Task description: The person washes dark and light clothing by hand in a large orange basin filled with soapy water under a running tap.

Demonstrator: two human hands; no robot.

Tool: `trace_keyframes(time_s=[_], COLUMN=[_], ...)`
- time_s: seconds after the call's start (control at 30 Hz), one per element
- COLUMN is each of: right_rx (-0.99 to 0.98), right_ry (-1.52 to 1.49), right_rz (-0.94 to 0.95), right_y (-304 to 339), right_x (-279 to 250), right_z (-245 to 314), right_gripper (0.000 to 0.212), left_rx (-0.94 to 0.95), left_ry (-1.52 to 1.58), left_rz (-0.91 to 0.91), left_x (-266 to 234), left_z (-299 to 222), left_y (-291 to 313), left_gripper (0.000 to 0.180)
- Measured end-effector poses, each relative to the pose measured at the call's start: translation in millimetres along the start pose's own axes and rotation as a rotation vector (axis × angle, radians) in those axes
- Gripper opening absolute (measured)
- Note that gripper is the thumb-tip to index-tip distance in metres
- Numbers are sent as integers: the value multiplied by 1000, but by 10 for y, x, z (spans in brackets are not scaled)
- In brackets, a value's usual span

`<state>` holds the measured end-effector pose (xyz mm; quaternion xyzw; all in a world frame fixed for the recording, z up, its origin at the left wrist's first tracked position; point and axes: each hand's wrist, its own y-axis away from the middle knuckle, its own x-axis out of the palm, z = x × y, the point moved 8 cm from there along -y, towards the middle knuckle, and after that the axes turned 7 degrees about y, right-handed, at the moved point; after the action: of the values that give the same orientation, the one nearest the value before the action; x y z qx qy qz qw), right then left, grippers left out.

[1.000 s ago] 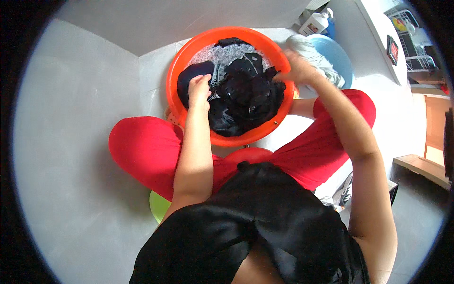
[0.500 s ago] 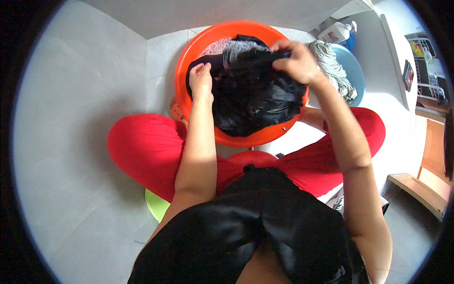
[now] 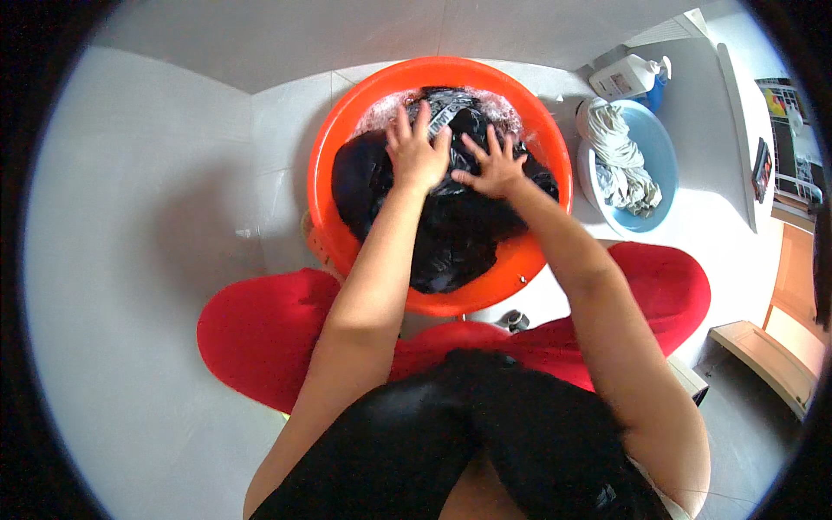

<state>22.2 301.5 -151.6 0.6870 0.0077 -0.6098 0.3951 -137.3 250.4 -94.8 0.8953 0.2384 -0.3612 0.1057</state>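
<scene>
Wet black clothing (image 3: pixel 455 230) lies bunched in a large orange basin (image 3: pixel 322 186), with soapy suds (image 3: pixel 377 113) along its far side. My left hand (image 3: pixel 418 154) presses on the cloth left of the basin's middle, fingers spread and palm down. Just to its right, my right hand (image 3: pixel 496 166) rests on the same garment, its fingers also splayed. Between and beyond the two hands a pale printed band shows on the fabric. Neither hand grips anything. The parts of the clothing under my palms are hidden.
A light blue basin (image 3: pixel 663 173) holding pale wet cloth (image 3: pixel 615 139) stands right of the orange one. Behind it are a white pump bottle (image 3: pixel 626 78) and a blue bottle. My red-trousered knees flank the orange basin. A grey wall (image 3: pixel 347 35) rises behind it.
Both hands have let go of the black cloth and now lie flat on it, closer together. The cloth has been pushed down and spread differently. The view has shifted, so the basin appears lower.
</scene>
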Motion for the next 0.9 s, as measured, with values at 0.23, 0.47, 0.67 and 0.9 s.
trace_keyframes(time_s=[0.23,0.47,0.67,0.9], right_rx=[-76,-76,-157,84], right_ry=[158,-101,-103,-611], right_rz=[93,77,248,-178], right_y=[-300,-1209,-1204,-382], right_x=[544,966,746,-389], right_z=[146,39,-95,166], right_gripper=[74,60,51,40], left_rx=[13,-350,166,-834], left_ry=[-430,-490,-419,1193], left_rz=[291,578,205,165], left_x=[917,1426,784,847], left_z=[531,1432,565,679], left_y=[39,-445,-567,66], left_gripper=[59,64,59,100])
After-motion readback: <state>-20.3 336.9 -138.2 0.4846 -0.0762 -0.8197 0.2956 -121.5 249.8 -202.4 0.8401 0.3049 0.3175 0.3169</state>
